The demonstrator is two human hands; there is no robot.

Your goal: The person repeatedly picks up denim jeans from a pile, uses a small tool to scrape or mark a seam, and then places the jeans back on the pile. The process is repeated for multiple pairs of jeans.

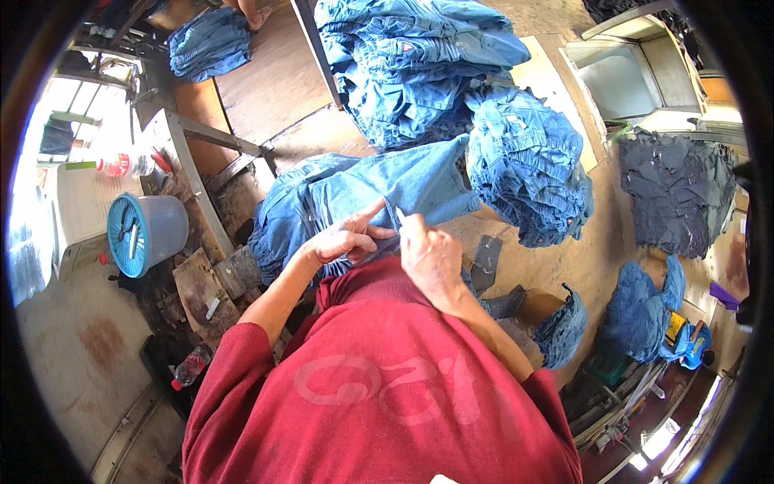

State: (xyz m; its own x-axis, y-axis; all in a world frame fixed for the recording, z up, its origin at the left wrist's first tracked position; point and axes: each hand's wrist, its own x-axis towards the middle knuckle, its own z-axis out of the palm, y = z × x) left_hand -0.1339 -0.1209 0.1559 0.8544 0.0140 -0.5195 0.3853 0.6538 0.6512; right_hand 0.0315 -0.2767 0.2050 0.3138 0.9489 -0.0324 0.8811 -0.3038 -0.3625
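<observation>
Item: light-blue denim garment, lying in front of the wearer's maroon knit top, its flat panel spreading over bunched denim at the left.

Grip: bare left hand is resting partly open on the garment's near edge, index finger extending along the cloth, other fingers bending. Bare right hand is pressing at the same edge, fingers curling tightly; a pale tip is showing there, but whether it is a tool or a fingertip cannot be told.

Handling: probably light, soft, slightly stiff at seams, neither slippery nor fragile; the thicker near edge is likely offering the best hold.

Surroundings: tall folded stack of blue denim, creased, is standing beyond; rounded blue denim bundle is sitting at right; dark-grey layered cloth pile is lying farther right; translucent blue plastic bucket is tilting at left.
</observation>
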